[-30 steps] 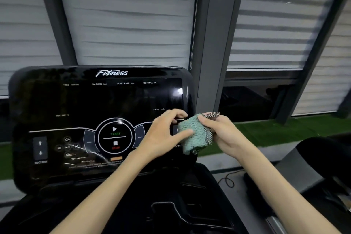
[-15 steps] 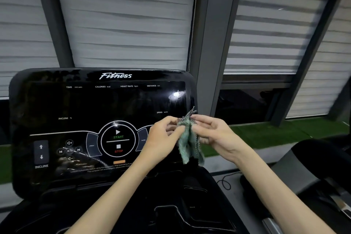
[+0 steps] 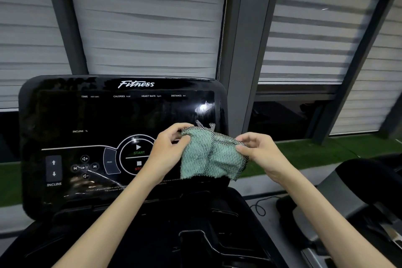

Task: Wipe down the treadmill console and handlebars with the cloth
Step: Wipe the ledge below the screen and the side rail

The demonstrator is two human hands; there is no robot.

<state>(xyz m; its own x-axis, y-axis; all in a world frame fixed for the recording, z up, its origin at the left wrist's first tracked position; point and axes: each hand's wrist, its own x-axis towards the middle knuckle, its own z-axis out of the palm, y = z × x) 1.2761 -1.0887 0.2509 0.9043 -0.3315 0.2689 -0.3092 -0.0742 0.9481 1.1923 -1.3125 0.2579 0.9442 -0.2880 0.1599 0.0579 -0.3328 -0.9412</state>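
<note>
Two hands: left hand [image 3: 171, 148] and right hand [image 3: 258, 150] pinch top corners.
Cloth: green checker-trimmed terry cloth [image 3: 208, 159] stretched between them, likely flattening for wiping.

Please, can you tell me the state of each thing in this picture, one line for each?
cloth: opened out, held up between both hands in front of the console
left hand: pinches the cloth's left edge
right hand: pinches the cloth's right edge
console: display dark, smears on its lower left part
blinds: lowered
</note>
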